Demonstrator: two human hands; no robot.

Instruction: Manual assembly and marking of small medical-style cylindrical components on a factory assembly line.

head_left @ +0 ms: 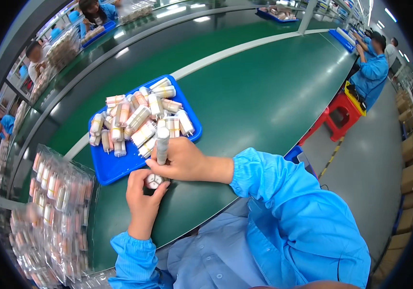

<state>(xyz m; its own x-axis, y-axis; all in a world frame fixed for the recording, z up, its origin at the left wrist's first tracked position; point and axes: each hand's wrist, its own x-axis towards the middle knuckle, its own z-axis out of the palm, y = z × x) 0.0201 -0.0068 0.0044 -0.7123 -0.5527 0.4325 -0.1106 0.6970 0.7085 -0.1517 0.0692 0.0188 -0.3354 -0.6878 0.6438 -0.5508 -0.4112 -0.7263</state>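
Note:
My right hand (185,159) is closed around a pale grey, upright cylindrical tool (162,147), whose exact kind I cannot make out. Its lower end is hidden behind my fingers. Just below, my left hand (141,195) grips a short cylindrical piece (153,181), its round white end facing up between thumb and fingers. The two hands meet at the near edge of a blue tray (108,173). Heaped in that tray are several pale cylindrical pieces (139,115), white, pink and grey, some with yellow bands and metal prongs.
Clear plastic blister trays (55,207) filled with similar pieces are stacked to my left. The green table (245,96) curves away to the right. A co-worker in blue (372,67) sits by a red stool (343,115). Cardboard boxes (411,178) line the far right.

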